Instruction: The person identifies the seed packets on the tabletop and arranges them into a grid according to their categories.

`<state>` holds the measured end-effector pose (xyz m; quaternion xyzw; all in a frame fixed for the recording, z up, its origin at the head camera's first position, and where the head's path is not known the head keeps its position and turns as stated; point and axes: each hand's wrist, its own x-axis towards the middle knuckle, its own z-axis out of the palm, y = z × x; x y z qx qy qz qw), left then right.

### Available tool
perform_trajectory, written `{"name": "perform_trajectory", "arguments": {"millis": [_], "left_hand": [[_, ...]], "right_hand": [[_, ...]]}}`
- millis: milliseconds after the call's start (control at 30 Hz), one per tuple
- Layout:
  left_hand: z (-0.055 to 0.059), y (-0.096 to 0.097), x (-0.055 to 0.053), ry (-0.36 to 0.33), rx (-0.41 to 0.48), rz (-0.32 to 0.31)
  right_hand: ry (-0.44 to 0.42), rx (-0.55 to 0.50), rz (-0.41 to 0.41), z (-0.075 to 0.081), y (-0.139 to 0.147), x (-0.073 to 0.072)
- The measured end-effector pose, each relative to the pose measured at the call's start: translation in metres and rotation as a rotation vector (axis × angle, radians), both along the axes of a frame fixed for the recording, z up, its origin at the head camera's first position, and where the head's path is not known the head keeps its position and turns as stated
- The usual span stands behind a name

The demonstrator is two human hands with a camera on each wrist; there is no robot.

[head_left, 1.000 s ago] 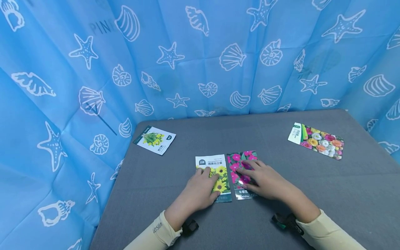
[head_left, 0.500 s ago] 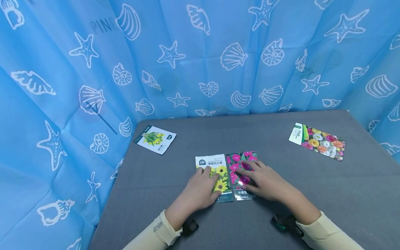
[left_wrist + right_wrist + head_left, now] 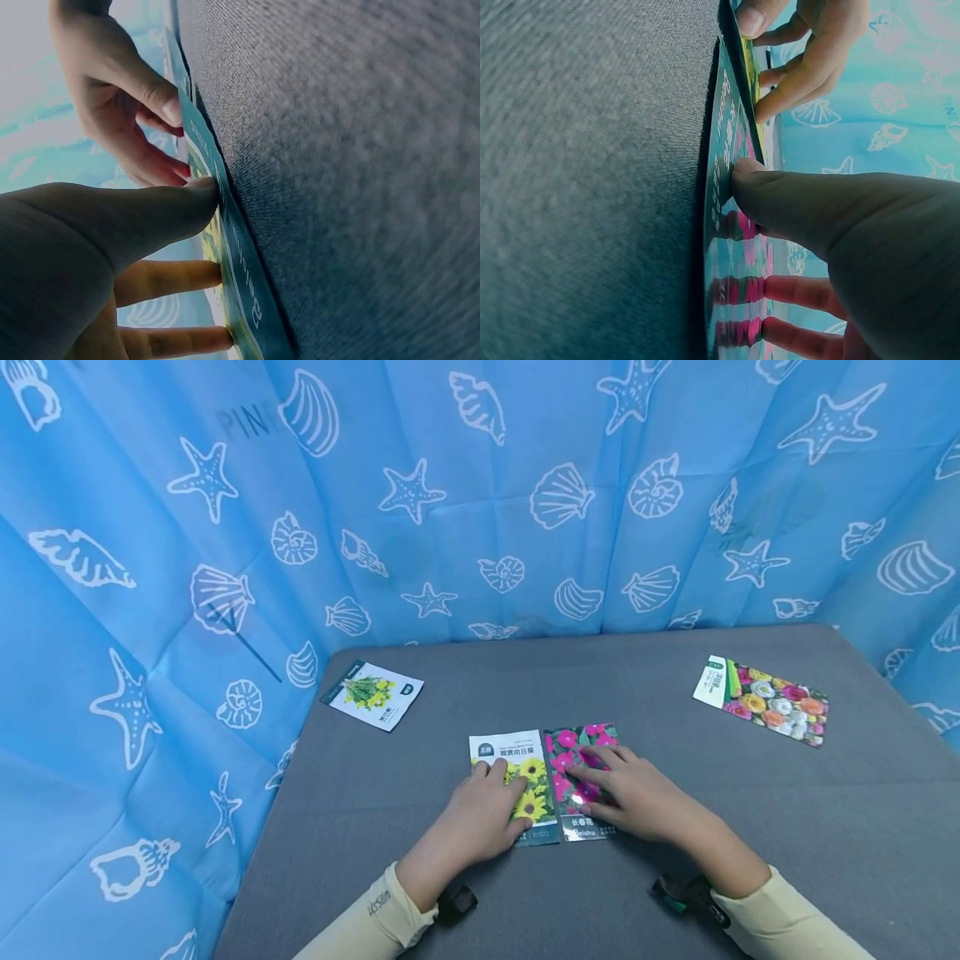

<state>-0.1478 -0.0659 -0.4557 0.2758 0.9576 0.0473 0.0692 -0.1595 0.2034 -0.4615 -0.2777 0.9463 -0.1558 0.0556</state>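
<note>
Two flower seed packets lie side by side on the grey table. My left hand [image 3: 483,814] rests its fingertips and thumb on the yellow sunflower packet [image 3: 532,769], covering its lower left. On the pink-flowered packet [image 3: 567,760] my right hand [image 3: 637,789] presses with spread fingers and hides much of its right side. The left wrist view shows the left thumb [image 3: 201,196] on the dark green edge of the sunflower packet. In the right wrist view, the right thumb [image 3: 751,176] and fingertips touch the glossy front of the pink packet. Neither hand curls round a packet.
A white packet with yellow flowers [image 3: 373,695] lies at the table's back left. Another packet with multicoloured blooms [image 3: 765,697] lies at the back right. A blue curtain [image 3: 480,510] with shells and starfish hangs behind the grey table [image 3: 555,681].
Both hands and all the packets stay in place. Only the head view shifts very slightly.
</note>
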Motion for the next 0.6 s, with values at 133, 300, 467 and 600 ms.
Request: {"name": "perform_trajectory", "arguments": {"millis": [133, 300, 467, 600], "left_hand": [[0.0001, -0.0006, -0.0001, -0.010, 0.003, 0.005], [-0.0008, -0.0009, 0.0003, -0.014, -0.001, 0.014], [-0.0014, -0.0012, -0.0002, -0.013, -0.010, 0.012], [-0.0006, -0.0017, -0.0003, -0.007, -0.008, 0.004]], "right_hand": [[-0.003, -0.004, 0.001, 0.0001, -0.0003, -0.0002], [0.003, -0.009, 0.006, -0.0003, -0.0001, -0.0001], [0.014, -0.008, 0.014, -0.0008, 0.0003, -0.0002], [0.019, -0.002, 0.016, -0.0012, 0.0008, -0.0007]]}}
